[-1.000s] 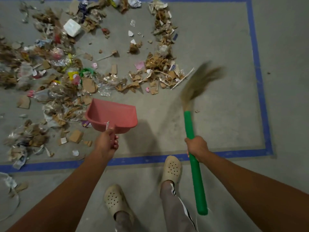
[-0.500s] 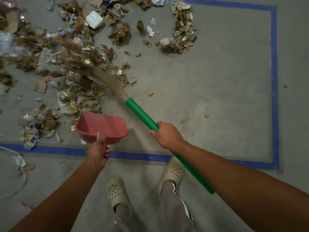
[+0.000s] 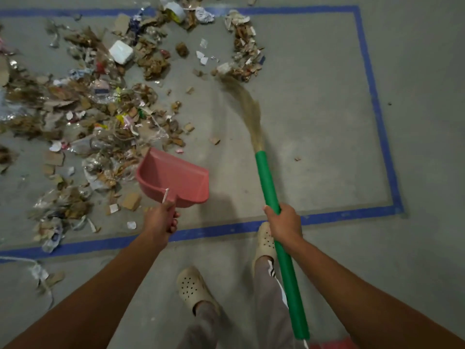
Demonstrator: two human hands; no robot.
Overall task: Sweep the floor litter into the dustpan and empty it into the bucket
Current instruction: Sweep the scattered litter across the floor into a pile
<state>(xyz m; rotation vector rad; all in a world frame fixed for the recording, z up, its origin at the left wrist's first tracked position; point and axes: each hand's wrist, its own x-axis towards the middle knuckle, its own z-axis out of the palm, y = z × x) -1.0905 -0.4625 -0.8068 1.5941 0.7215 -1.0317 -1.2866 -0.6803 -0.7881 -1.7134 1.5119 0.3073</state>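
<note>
On the floor, litter [image 3: 100,117] beside dustpan [image 3: 173,177].

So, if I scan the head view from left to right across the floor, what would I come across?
In order: heap of litter → pink dustpan → green-handled broom → right side of the blue tape border.
</note>
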